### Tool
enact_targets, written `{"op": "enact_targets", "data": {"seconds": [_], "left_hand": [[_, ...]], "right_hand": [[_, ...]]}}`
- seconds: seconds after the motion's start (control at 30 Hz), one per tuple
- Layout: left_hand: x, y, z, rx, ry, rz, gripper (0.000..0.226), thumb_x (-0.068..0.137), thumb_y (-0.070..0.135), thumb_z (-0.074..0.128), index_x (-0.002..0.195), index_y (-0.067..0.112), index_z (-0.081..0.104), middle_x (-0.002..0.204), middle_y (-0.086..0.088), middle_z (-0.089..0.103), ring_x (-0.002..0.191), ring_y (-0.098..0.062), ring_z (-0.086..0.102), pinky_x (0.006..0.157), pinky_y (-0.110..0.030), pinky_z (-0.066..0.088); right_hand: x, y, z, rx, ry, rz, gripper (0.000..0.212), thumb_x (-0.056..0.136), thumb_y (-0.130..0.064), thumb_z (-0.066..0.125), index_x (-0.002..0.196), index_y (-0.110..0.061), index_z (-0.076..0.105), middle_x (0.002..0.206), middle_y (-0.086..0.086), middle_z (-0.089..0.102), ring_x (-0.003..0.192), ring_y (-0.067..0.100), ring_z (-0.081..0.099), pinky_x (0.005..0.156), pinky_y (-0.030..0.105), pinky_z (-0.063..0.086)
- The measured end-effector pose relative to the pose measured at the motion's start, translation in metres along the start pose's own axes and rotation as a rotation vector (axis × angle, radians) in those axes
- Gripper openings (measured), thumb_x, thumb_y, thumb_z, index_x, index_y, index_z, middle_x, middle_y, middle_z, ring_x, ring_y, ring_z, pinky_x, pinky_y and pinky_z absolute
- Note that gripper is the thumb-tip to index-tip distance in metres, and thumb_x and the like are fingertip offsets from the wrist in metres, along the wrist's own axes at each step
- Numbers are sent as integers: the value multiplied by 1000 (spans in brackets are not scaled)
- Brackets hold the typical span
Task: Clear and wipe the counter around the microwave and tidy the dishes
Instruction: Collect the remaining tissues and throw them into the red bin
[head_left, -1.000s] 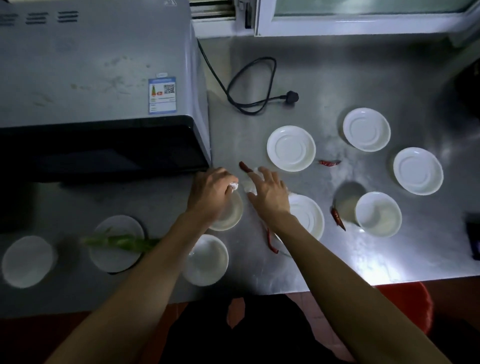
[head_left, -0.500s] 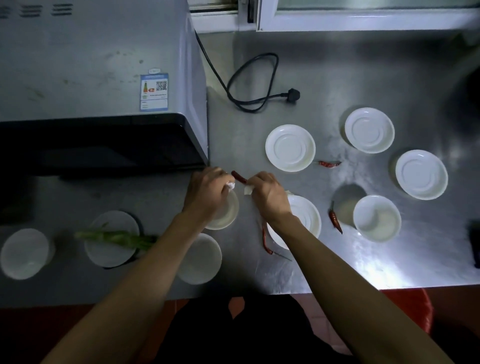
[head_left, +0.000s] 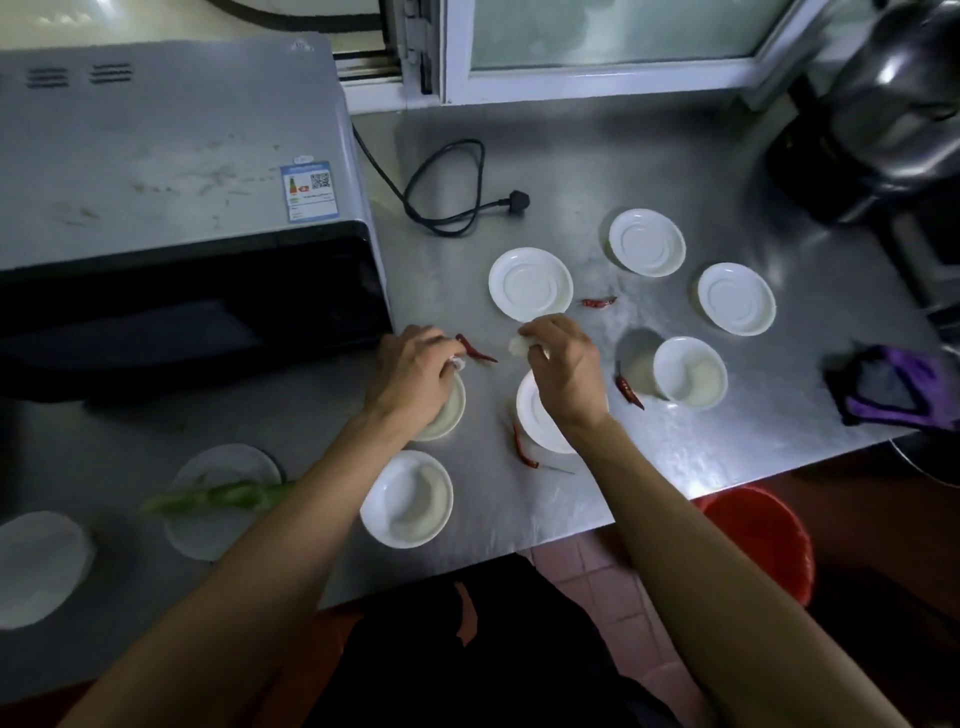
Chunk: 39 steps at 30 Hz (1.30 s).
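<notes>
My left hand (head_left: 410, 376) hovers over a small white bowl (head_left: 449, 415) and pinches a small white scrap (head_left: 457, 362) at its fingertips. My right hand (head_left: 563, 371) pinches another white scrap (head_left: 518, 344) above a white saucer (head_left: 535, 421). A dried red chili (head_left: 475, 349) lies between the two hands. More chilies lie on the steel counter (head_left: 691, 447): one (head_left: 597, 301) by the far saucer (head_left: 530, 283), one (head_left: 628, 388) beside a bowl (head_left: 688, 371), one (head_left: 522, 441) near my right wrist.
The microwave (head_left: 171, 208) stands at the left, its black cord and plug (head_left: 514, 198) loose behind. Two more saucers (head_left: 647, 241) (head_left: 736, 298) lie at the right. A bowl (head_left: 406, 498), a plate with green stalks (head_left: 223, 496), a purple cloth (head_left: 893, 387) and a dark kettle (head_left: 883, 104) are also here.
My right hand closed on the white scrap and lifted it to the right. The red chili now lies uncovered between the hands. The view shifted and widened.
</notes>
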<state>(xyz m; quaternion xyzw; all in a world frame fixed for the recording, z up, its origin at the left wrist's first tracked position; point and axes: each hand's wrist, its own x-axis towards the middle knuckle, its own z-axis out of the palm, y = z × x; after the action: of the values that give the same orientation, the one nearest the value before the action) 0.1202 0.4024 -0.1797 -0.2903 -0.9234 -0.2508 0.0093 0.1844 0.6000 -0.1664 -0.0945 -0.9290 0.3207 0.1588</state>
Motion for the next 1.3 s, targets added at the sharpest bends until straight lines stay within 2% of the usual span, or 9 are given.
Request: {"op": "enact_targets", "data": {"seconds": [0.1,0.23,0.4,0.53,0.73,0.9,1.03,1.17,1.3], "left_hand": [[0,9,-5,17,19,55,10,78,12,75,84,20,74,83,1,68,78,-28,64,65,-41,51],[-1,25,-1,-13,6,102,12,80,13,73,85,23,73,89,6,69,83,-26,62,72,-42,50],[3,66,13,-27,-30,201,17,79,8,74,89,22,73,93,5,70,87,-25,62,75,-35,40],[9,110,29,-46,-83,320,23,75,4,76,91,21,74,91,6,68,87,-24,63,74,-36,41],[7,199,77,-67,-153,494,23,77,6,75,95,20,75,93,3,69,87,-27,64,74,-39,48],[-10,291,125,-57,-222,599,22,77,7,72,94,21,75,95,3,69,91,-26,62,80,-37,39],[-27,363,165,-50,-293,664,20,78,12,67,92,24,74,93,5,68,91,-26,61,78,-37,39],[-42,421,200,-39,-339,721,18,80,12,68,90,26,73,92,6,67,92,-24,60,78,-35,33],[-56,466,229,-16,-423,765,20,82,11,69,95,25,73,96,6,67,93,-23,59,80,-40,41]], "right_hand": [[-7,-7,-20,-15,81,-4,25,76,11,58,92,-4,70,91,9,67,81,28,61,68,34,49],[-23,-5,-40,-58,135,19,25,79,9,57,94,-5,71,94,8,68,84,27,63,70,33,50],[-53,10,-74,-98,226,97,27,80,9,56,96,-5,71,98,8,69,87,26,62,71,29,47],[-87,32,-108,-106,300,171,27,78,12,61,96,-5,72,100,10,70,89,29,64,73,37,53],[-156,87,-164,-146,395,293,28,78,12,60,98,-4,73,99,9,69,90,27,65,77,37,54],[-225,144,-211,-154,398,441,32,77,7,57,99,-9,73,100,5,67,91,24,63,79,32,49],[-281,190,-242,-148,418,574,30,77,2,59,99,-11,73,97,5,67,88,27,62,75,39,51],[-329,228,-268,-122,434,673,32,79,-2,54,102,-12,73,101,2,67,93,24,63,77,39,53],[-365,255,-291,-127,447,748,32,81,5,54,103,-8,73,103,4,67,95,24,62,78,39,53]]}}
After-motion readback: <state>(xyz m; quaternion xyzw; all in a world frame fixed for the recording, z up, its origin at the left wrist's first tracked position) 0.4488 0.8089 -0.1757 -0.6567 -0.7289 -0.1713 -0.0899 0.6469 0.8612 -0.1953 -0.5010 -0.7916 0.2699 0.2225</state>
